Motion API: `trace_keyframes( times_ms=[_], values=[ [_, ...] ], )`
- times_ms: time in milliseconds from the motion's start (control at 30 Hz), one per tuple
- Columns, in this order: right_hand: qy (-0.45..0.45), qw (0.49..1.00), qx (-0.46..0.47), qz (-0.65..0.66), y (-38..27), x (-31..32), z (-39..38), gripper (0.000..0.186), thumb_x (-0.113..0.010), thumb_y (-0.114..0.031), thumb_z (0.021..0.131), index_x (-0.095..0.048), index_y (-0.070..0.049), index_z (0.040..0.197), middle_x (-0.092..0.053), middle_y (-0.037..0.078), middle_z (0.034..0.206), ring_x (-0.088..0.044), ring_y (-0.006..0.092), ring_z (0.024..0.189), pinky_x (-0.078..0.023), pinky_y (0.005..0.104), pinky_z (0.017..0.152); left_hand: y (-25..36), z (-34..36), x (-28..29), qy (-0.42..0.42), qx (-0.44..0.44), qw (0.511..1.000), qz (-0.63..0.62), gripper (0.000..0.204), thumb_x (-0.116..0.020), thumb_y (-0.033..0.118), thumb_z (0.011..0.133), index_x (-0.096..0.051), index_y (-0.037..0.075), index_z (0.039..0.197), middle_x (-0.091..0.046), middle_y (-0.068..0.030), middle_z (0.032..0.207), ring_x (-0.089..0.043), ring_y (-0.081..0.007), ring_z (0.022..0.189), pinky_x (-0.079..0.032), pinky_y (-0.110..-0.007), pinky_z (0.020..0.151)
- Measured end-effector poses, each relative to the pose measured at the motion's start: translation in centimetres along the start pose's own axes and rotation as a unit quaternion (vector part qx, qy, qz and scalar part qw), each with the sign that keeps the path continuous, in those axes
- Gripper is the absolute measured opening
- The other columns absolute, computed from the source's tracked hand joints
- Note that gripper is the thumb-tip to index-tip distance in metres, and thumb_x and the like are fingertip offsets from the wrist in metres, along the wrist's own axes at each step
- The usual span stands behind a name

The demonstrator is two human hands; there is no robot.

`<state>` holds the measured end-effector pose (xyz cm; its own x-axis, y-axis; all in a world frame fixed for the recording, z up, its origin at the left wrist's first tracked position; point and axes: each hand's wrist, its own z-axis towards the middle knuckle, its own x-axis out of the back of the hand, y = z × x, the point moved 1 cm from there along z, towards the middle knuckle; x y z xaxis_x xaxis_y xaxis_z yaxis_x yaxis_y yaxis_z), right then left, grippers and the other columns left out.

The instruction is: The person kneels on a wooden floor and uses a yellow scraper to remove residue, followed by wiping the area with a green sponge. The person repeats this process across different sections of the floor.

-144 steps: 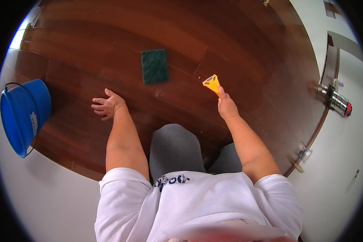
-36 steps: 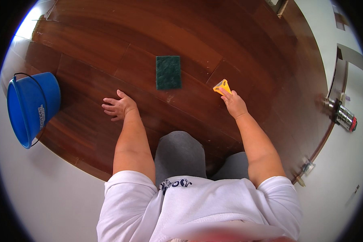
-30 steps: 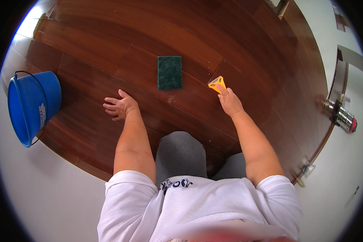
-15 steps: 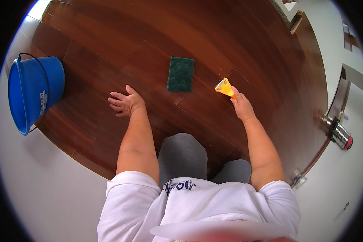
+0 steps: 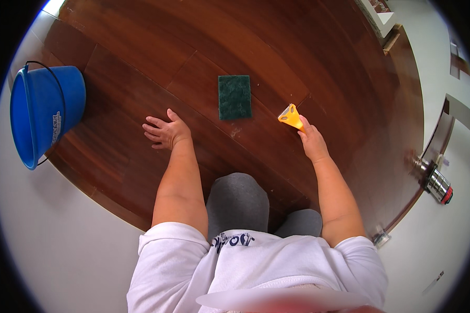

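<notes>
A yellow scraper (image 5: 292, 117) with a metal blade edge is gripped by its handle in my right hand (image 5: 314, 144), its head angled toward the left over the brown wooden floor (image 5: 156, 57). My left hand (image 5: 168, 131) rests over the planks with its fingers spread and nothing in it. Between the two hands, a little farther away, lies a dark green scouring pad (image 5: 234, 97) flat on the wood. Small pale specks and a faint whitish smudge show on the planks around the pad and scraper.
On the far left stands a blue bucket (image 5: 70, 96) with a black handle. A shiny metal cylinder with a red end (image 5: 438, 185) is at the right edge, and a small clear object (image 5: 381, 238) sits nearer. My grey-clad knees (image 5: 238, 201) are in front of me.
The whole view has shifted slightly. My right hand and the scraper have moved a little nearer to me; my left hand stays spread in nearly the same place.
</notes>
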<state>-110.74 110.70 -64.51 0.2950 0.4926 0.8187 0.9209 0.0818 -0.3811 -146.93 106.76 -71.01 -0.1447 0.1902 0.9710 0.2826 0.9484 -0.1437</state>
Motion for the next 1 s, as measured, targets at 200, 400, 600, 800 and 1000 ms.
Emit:
trace_keyframes(
  times_ms=[200, 400, 600, 800, 1000],
  values=[
    [0.055, 0.997, 0.057, 0.024, -3.1, -1.0, 5.0, 0.051, -0.055, -0.017, 0.083, -0.035, -0.023, 0.129, -0.054, 0.016, 0.086, -0.055, 0.0343, 0.084, -0.045, 0.0431, 0.073, -0.1, 0.0, 0.1, 0.000, -0.012, 1.000, 0.003, 0.071, -0.033, 0.056, 0.086, -0.014, 0.012, 0.139, -0.011, -0.0114, 0.144, -0.015, -0.0295, 0.131, -0.016, -0.058, 0.101],
    [-0.001, 0.998, 0.060, 0.011, -13.8, -0.3, 15.4, 0.044, -0.049, -0.022, 0.087, -0.036, -0.023, 0.128, -0.056, 0.016, 0.092, -0.056, 0.0328, 0.088, -0.046, 0.0429, 0.076, -0.1, -0.1, -0.2, 0.040, -0.019, 0.999, 0.022, 0.069, -0.033, 0.057, 0.086, -0.019, 0.013, 0.138, -0.016, -0.0104, 0.142, -0.018, -0.0283, 0.130, -0.018, -0.058, 0.100],
    [-0.016, 0.998, 0.055, -0.002, -19.4, -0.3, 19.6, 0.046, -0.051, -0.021, 0.086, -0.035, -0.019, 0.129, -0.057, 0.019, 0.092, -0.056, 0.0352, 0.087, -0.045, 0.0429, 0.077, -0.3, 0.0, -0.2, 0.020, -0.019, 1.000, 0.015, 0.071, -0.039, 0.054, 0.084, -0.018, 0.012, 0.138, -0.013, -0.0118, 0.142, -0.016, -0.0304, 0.130, -0.020, -0.059, 0.099],
    [-0.001, 0.999, 0.043, 0.012, -11.0, 0.1, 12.1, 0.053, -0.053, -0.015, 0.084, -0.031, -0.020, 0.131, -0.056, 0.019, 0.100, -0.054, 0.0368, 0.093, -0.044, 0.0430, 0.078, -0.3, 0.0, -0.4, 0.035, -0.023, 0.999, 0.026, 0.070, -0.035, 0.056, 0.085, -0.018, 0.013, 0.138, -0.014, -0.0110, 0.142, -0.016, -0.0290, 0.130, -0.020, -0.058, 0.099],
    [0.008, 0.998, -0.056, 0.010, -1.3, 0.2, -0.2, 0.057, -0.054, -0.014, 0.084, -0.027, -0.019, 0.134, -0.054, 0.017, 0.092, -0.055, 0.0363, 0.085, -0.046, 0.0429, 0.073, -0.3, 0.0, -0.5, 0.022, -0.015, 0.999, 0.017, 0.072, -0.038, 0.055, 0.085, -0.017, 0.013, 0.139, -0.013, -0.0116, 0.143, -0.014, -0.0298, 0.131, -0.020, -0.059, 0.098]
  ],
)
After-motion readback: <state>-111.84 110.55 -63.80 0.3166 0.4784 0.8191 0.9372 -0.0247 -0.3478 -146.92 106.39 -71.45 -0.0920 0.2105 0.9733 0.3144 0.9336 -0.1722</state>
